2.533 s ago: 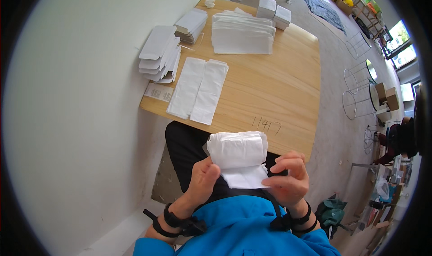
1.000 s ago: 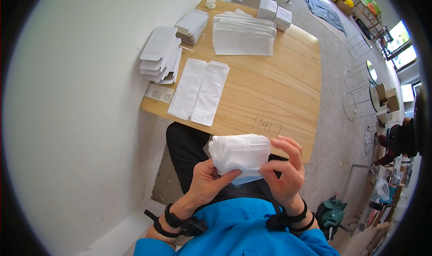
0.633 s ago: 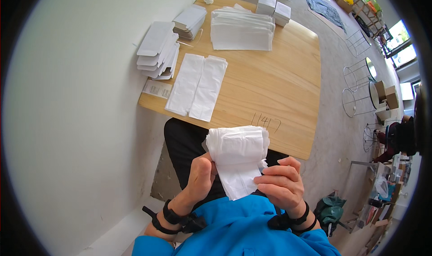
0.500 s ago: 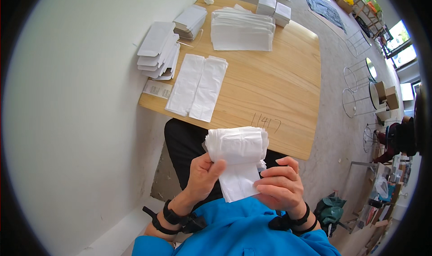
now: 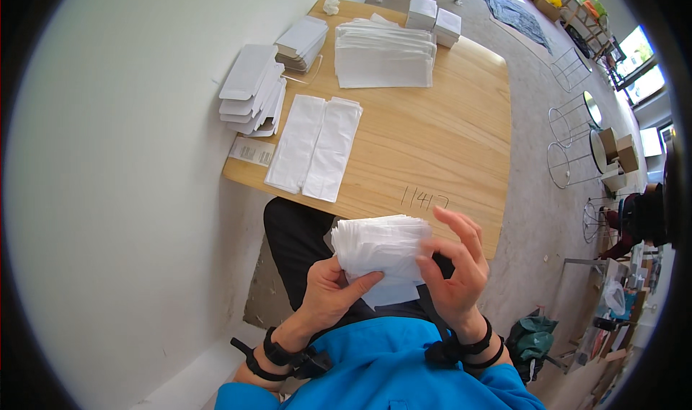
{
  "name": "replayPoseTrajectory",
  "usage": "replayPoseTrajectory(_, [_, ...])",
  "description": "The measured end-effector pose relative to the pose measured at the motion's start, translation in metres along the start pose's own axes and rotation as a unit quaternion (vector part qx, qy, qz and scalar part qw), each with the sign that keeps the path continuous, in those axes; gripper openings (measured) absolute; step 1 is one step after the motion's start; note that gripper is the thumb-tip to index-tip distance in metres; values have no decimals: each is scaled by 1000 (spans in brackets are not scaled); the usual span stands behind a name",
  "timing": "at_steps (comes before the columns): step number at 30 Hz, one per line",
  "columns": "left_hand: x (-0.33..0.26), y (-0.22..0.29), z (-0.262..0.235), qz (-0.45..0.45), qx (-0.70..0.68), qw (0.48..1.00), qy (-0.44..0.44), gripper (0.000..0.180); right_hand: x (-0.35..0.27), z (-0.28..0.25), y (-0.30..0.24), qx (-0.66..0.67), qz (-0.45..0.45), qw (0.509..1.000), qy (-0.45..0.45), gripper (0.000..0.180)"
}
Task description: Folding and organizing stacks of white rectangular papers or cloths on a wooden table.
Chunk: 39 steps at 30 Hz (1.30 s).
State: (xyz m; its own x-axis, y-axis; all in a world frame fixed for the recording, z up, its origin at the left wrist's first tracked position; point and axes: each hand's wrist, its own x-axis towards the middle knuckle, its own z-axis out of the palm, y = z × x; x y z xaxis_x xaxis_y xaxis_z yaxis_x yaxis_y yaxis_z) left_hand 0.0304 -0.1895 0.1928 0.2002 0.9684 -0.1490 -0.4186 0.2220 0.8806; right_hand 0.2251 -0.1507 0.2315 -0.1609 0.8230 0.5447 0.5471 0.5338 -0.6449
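White paper bags, a thick fanned stack (image 5: 380, 245) of them, sat in the person's lap-level grip, just short of the near edge of the wooden table (image 5: 440, 136). The left hand (image 5: 328, 294) was closed on the stack from below, thumb laid across its front face. The right hand (image 5: 454, 269) pinched the stack's right edge between thumb and forefinger, the other fingers spread and lifted clear. By the look of it, the step in hand was thumbing through the stack to part one bag; one sheet hung lower than the rest beneath the thumbs. Freeing it would call for a light slide of the right thumb while the left kept the rest clamped, or several thin sheets might come away together. Both wrists, each with a dark band, were bent inward above the blue top, elbows tucked. On the table lay two flat bags (image 5: 315, 147) side by side, a bigger pile (image 5: 384, 56) beyond them, flat cartons (image 5: 252, 89) at the left edge, and small boxes (image 5: 435, 17) at the far end.
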Motion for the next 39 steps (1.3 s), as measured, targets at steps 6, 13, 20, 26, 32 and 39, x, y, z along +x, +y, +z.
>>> replayPoseTrajectory(6, [2,-1,-2,-1,-12,1000,-5,30,-9,-4,-2,9,-6,1000,17,28])
replayPoseTrajectory(13, [1,1,-2,-7,12,1000,-6,30,-23,-1,0,51,64,996,33,28])
replayPoseTrajectory(20, [-3,-22,-31,5,94,995,-42,80,-29,-13,-6,43,-91,994,-31,25])
replayPoseTrajectory(26, [1,-25,-21,48,19,999,17,53,-37,-16,-5,27,-94,992,-79,21])
replayPoseTrajectory(32, [3,2,0,-5,5,1000,13,27,-30,-22,0,48,-61,993,-84,13])
replayPoseTrajectory(39, [1,2,1,-5,11,1000,7,28,-5,-7,-5,4,-3,1000,-11,29])
